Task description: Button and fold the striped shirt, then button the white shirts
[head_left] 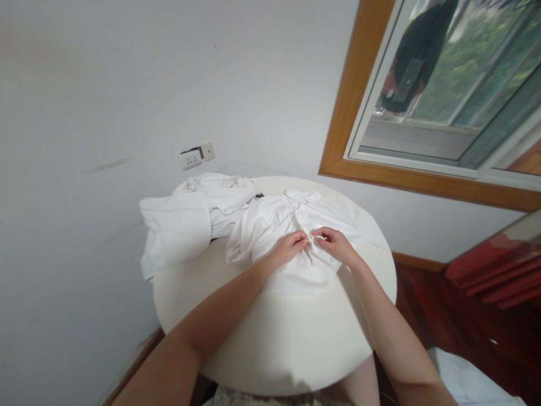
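A white shirt [274, 220] lies crumpled on the round white table [270, 338], its collar end toward the wall. Over its middle, my left hand [295, 243] pinches the front of the cloth between thumb and fingers. Just to the right, my right hand [332, 242] grips the same front strip, also with bent fingers. A small gap separates the two hands, and the fabric puckers around them. Any button under the fingertips is too small to make out.
A heap of white clothes [177, 225] sits on the table's left side and overhangs its edge. Behind it are a wall socket [191, 159] and the white wall. A wood-framed window [338, 135] is at right. White cloth [465, 378] and a red curtain [499, 265] are low on the right.
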`<state>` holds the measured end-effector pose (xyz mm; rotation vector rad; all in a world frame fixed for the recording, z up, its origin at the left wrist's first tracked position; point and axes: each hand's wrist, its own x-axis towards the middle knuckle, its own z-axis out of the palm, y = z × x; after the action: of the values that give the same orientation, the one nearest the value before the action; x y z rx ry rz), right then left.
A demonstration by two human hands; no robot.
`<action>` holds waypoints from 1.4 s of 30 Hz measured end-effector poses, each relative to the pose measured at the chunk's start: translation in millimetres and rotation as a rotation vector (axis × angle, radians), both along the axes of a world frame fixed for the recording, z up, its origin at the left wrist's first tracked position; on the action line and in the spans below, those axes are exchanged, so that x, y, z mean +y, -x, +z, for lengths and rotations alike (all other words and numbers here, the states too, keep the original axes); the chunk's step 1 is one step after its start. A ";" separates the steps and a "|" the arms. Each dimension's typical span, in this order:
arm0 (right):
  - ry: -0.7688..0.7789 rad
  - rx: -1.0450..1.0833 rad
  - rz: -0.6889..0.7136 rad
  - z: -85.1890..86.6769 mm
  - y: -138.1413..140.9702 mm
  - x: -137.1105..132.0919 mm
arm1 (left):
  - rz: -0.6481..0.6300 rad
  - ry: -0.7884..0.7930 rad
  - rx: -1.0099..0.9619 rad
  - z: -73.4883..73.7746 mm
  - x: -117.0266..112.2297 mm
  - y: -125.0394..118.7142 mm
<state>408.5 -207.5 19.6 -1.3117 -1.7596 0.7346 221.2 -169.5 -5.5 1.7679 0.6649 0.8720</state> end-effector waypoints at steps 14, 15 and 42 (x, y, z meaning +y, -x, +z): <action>0.118 0.175 0.081 2.8 -3.9 -0.3 | -0.033 -0.039 0.012 -1.6 -0.6 -1.3; 0.123 0.181 0.059 1.0 -3.3 0.7 | -0.035 -0.037 0.010 -1.4 -0.7 -1.2; 0.020 0.045 0.039 0.5 -6.0 2.2 | -0.036 0.028 0.013 -1.8 -0.8 -2.9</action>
<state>414.5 -205.3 20.1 -1.2681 -1.7502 0.7996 224.1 -170.3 -7.3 1.7564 0.6492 0.8238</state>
